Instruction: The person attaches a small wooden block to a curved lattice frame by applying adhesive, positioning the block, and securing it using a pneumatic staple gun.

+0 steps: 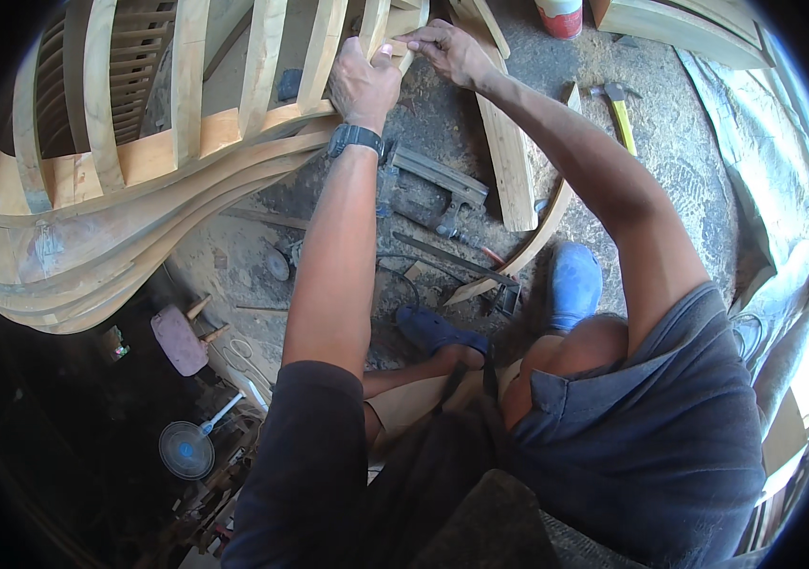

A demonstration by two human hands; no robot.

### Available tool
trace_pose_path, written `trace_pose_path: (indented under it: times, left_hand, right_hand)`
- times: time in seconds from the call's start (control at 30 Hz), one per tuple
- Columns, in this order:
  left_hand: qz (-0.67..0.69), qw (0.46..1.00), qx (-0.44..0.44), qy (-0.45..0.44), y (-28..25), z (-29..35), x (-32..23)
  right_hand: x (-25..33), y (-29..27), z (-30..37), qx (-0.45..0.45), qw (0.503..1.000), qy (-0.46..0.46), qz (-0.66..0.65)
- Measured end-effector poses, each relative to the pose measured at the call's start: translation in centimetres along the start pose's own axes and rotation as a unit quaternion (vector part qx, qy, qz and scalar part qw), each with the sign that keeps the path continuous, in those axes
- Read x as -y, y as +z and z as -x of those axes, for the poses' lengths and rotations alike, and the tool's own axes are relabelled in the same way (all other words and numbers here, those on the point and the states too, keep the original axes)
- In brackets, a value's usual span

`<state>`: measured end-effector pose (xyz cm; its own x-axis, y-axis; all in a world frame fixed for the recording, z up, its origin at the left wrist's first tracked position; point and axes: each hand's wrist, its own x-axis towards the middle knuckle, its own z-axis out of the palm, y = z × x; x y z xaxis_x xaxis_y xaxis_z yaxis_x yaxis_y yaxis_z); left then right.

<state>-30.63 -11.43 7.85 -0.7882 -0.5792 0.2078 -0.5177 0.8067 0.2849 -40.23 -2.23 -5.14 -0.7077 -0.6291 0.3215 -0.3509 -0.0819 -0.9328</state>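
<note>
— We're looking straight down, and up at the top edge there's a white tub (561,16) with a red band, standing on the dusty floor (680,161). It's too small for us to make out anything more about it.

— Right, and that's the only container in view. For room, the curved wooden frame (139,161) fills the whole upper left, its bent planks sweeping down to the left edge.

— Tight at our feet, too: a loose plank (509,161), a curved strip (537,237), a metal clamp (438,185) and a yellow-handled hammer (623,119) lie scattered between the frame and our blue shoes (575,280). The barest patch of floor is out to the right.

— Now the hands. Our left hand (364,83), wristwatch (355,137) on it, is closed around the frame's upper rail at the top centre.

— And our right hand (447,52) sits just beside it, fingers pinched together at the end of the same rail. Whether it holds something small there, we can't tell.

— The frame itself is pale, raw timber, upright ribs (262,57) crossing layered curved rails, with open gaps between them.
</note>
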Motion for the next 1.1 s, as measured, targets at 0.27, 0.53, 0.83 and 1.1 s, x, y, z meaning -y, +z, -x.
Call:
trace_pose_path:
  times: [0.27, 0.53, 0.83, 1.1]
  left_hand:
    - [-0.025, 0.999, -0.021, -0.017, 0.1, 0.6, -0.8]
    - [-0.022, 1.0, 0.005, 0.016, 0.0, 0.3, 0.3]
    - [0.036, 0.999, -0.025, 0.028, -0.4, 0.1, -0.5]
    - [0.439, 0.888, -0.011, -0.137, -0.1, 8.8, -3.5]
  right_hand:
    - [0.3, -0.1, 0.4, 0.004, 1.0, -0.005, 0.03]
    - [0.9, -1.3, 0.6, 0.064, 0.996, 0.011, 0.067]
    - [4.3, -0.9, -0.7, 0.012, 0.978, 0.002, 0.207]
    - [8.4, -4.0, 5.5, 0.061, 0.991, -0.061, 0.103]
